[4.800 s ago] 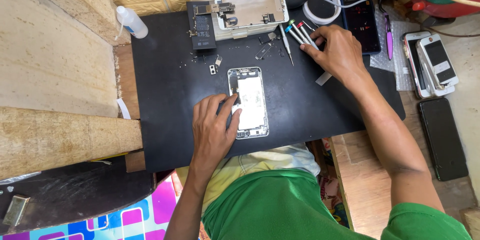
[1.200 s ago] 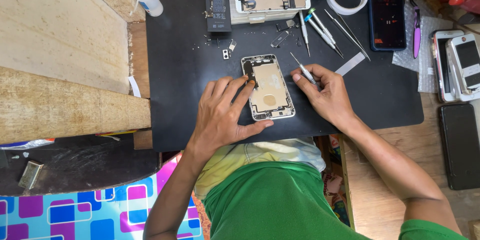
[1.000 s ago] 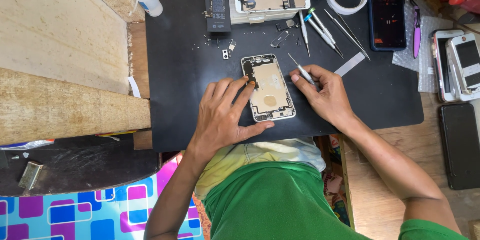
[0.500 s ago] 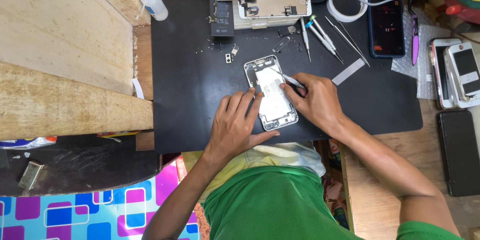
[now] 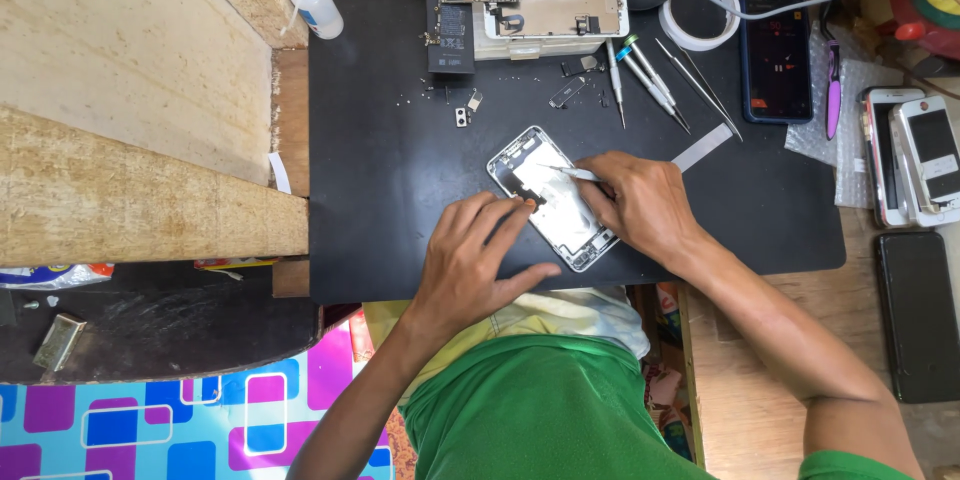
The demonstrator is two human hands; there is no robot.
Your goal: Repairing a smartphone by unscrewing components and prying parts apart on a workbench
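Black rubber matting (image 5: 380, 190) covers the bench, with pale wooden boards (image 5: 120, 90) at its left side and a yellow brick-patterned wall behind. At the mat's middle lies one opened silver phone shell (image 5: 550, 195), tilted, its insides bare. The left hand (image 5: 480, 260) presses its fingertips on the shell's edge; the right hand (image 5: 645, 205) pinches thin metal tweezers (image 5: 570, 172) over it. Three screwdrivers (image 5: 640, 75) lie behind.

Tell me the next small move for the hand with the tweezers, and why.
Probably lower the tweezers tip a little further into the upper part of the open phone. The right hand already aims them there, and the left hand pins the phone's near edge on the black mat.
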